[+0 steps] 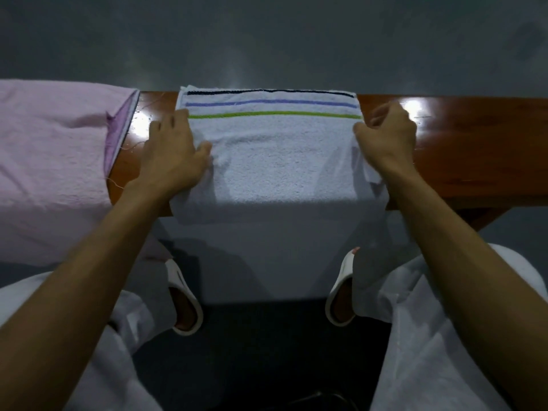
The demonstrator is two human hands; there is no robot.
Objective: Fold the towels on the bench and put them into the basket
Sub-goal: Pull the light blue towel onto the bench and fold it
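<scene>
The striped towel (275, 161) lies across the wooden bench (474, 143) with its long axis running away from the person. Its striped end sits flush at the bench's far edge, and the plain end spills over the near edge and hangs down toward the floor between the person's feet. The coloured bands run parallel to the bench's length.

Both hands sit at the towel's side edges, roughly midway between the far and near edges of the bench, so neither is nearer the work than the other. The left hand (172, 155) rests on the towel's left edge, fingers fairly straight and loosely spread and thumb lying on the pile. I cannot tell whether any cloth is nipped beneath it. The right hand (388, 137) is curled over the right edge, and the fabric bunches and droops under the wrist, so it seems to be pinching that edge.

The next fold likely turns on the hanging length — it lies below and nearer than both hands, which would have to draw it up.

A pink towel (50, 161) covers the bench's left end, just apart from the left hand. The basket is not in view.
</scene>
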